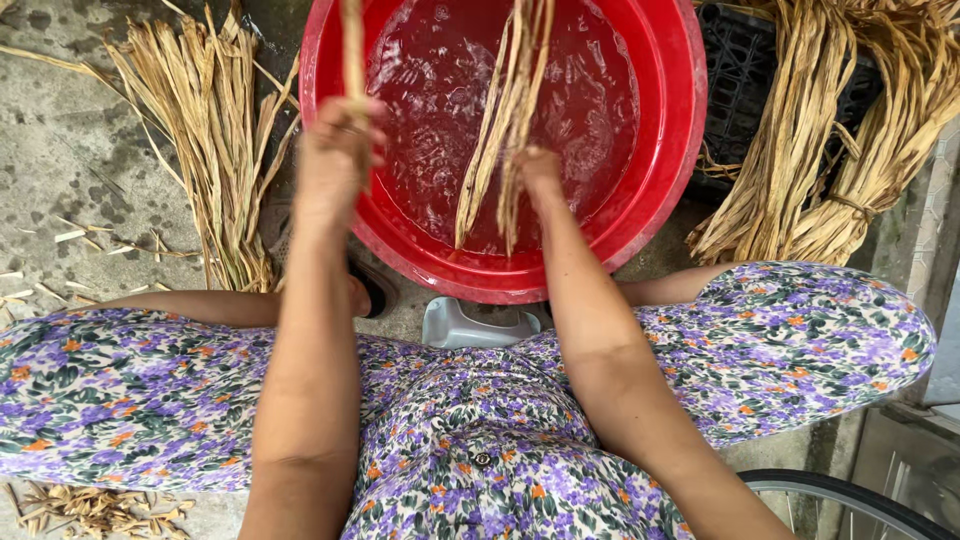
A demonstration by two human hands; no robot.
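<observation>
A red plastic basin [672, 150] holding water sits on the ground in front of me. My left hand [335, 160] is closed around a dried straw strand [352, 50] that runs up out of view, over the basin's left rim. My right hand [538, 172] grips a bunch of dried straw strips [505, 120] above the water; their loose ends hang down toward me. My forearms reach out over my knees, which are covered in purple floral cloth.
A pile of dried straw [215, 130] lies on the concrete at the left. Tied bundles of straw [820, 150] rest over a black crate [745, 70] at the right. A grey plastic object [470, 325] sits below the basin. A wheel rim [850, 495] shows bottom right.
</observation>
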